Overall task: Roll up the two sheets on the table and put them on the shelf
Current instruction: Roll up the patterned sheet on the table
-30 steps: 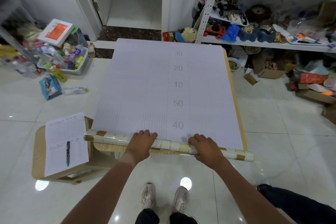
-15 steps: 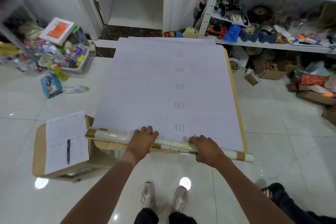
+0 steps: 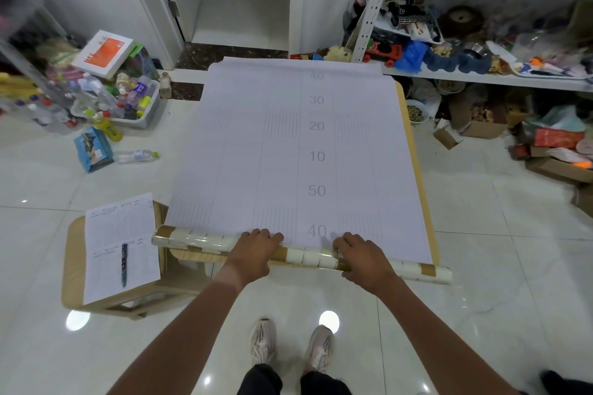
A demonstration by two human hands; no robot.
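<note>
Honestly, this sheet [image 3: 298,151] is light and floppy, lying flat over the table [image 3: 417,163], with its near end wound into a roll [image 3: 305,255] at the table's front edge. My left hand [image 3: 253,250] and right hand [image 3: 362,261] are both curled over the roll mid-span. I'd keep the hold spread wide or it'll likely telescope.

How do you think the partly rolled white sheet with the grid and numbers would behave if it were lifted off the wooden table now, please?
The partly rolled white sheet would probably flop, since most of it lies thin and flat. Its glossy tile-patterned roll looks light and round, so it could unroll or roll away once the left hand and right hand let go.
</note>
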